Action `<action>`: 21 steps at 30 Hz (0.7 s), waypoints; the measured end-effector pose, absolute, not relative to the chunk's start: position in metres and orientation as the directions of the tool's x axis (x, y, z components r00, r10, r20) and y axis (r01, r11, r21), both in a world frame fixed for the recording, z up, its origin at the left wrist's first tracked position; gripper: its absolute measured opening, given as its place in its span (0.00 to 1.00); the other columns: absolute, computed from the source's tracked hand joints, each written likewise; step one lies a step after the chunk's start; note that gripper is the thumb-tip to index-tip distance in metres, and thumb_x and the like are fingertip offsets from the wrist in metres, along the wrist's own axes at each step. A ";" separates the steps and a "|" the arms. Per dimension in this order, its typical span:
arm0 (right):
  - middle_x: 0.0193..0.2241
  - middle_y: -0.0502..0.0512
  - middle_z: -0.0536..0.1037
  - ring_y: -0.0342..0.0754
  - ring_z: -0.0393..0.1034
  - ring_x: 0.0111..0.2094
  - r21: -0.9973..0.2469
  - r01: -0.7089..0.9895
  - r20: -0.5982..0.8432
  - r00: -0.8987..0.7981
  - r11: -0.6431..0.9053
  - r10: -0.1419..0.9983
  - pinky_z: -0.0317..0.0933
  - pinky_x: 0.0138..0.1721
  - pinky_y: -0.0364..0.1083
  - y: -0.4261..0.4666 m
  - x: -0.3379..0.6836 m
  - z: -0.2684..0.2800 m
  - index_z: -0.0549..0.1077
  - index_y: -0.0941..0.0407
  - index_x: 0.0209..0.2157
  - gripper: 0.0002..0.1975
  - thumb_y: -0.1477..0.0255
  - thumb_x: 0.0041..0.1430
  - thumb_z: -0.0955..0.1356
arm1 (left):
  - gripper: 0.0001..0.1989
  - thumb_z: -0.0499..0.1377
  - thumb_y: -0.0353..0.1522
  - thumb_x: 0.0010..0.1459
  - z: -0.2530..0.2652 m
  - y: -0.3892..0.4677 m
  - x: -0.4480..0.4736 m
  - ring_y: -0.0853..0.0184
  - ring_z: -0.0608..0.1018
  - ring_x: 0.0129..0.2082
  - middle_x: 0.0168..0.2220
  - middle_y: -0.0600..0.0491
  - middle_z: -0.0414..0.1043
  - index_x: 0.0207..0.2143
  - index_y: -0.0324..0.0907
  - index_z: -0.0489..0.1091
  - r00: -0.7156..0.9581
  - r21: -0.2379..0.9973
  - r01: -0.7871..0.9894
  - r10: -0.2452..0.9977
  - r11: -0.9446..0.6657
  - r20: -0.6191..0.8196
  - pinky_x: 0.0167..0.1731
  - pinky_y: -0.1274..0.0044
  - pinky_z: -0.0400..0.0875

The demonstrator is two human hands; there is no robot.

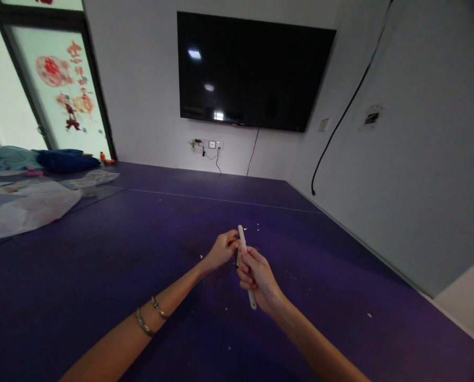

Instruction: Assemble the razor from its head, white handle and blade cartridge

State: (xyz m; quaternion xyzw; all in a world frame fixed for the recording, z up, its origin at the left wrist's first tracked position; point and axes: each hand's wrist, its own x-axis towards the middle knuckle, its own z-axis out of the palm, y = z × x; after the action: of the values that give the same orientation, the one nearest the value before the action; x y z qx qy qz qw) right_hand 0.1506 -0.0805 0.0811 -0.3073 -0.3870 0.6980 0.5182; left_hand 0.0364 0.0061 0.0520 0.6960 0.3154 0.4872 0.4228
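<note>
My right hand [259,276] is closed around a slim white stick-like tool [242,237], whose rounded lower end shows a small hole. The tool stands tilted, its upper end rising past my fingers. Just left of it, my left hand [224,248] is pinched, its fingertips close to the tool. Between the hands shows part of a small pale piece with a dark lower edge [238,258]; my fingers hide most of it. Which fingers bear it I cannot make out. Small white scraps [258,227] lie on the purple surface [149,254] around both hands.
Crumpled clear plastic [34,212] and papers lie at the left. Dark blue cloth [66,159] and light teal cloth [8,159] are piled behind them. A black cable [342,119] hangs along the right wall. A large screen [256,74] is mounted on the far wall.
</note>
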 end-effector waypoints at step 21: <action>0.15 0.38 0.56 0.31 0.41 0.12 -0.860 -0.500 0.003 -0.204 -0.102 0.979 0.31 0.12 0.35 -0.080 0.139 0.078 0.60 0.54 0.29 0.17 0.60 0.46 0.70 | 0.07 0.53 0.28 0.49 0.058 0.006 0.033 0.72 0.69 0.25 0.25 0.55 0.67 0.33 0.36 0.65 0.328 0.890 0.014 0.843 -0.455 0.426 0.27 0.79 0.63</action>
State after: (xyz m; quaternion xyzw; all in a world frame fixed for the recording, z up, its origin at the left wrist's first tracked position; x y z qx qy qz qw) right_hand 0.1387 -0.0801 0.0783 -0.3113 -0.3849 0.6738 0.5485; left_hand 0.0328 0.0058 0.0579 0.6971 0.3074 0.4914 0.4219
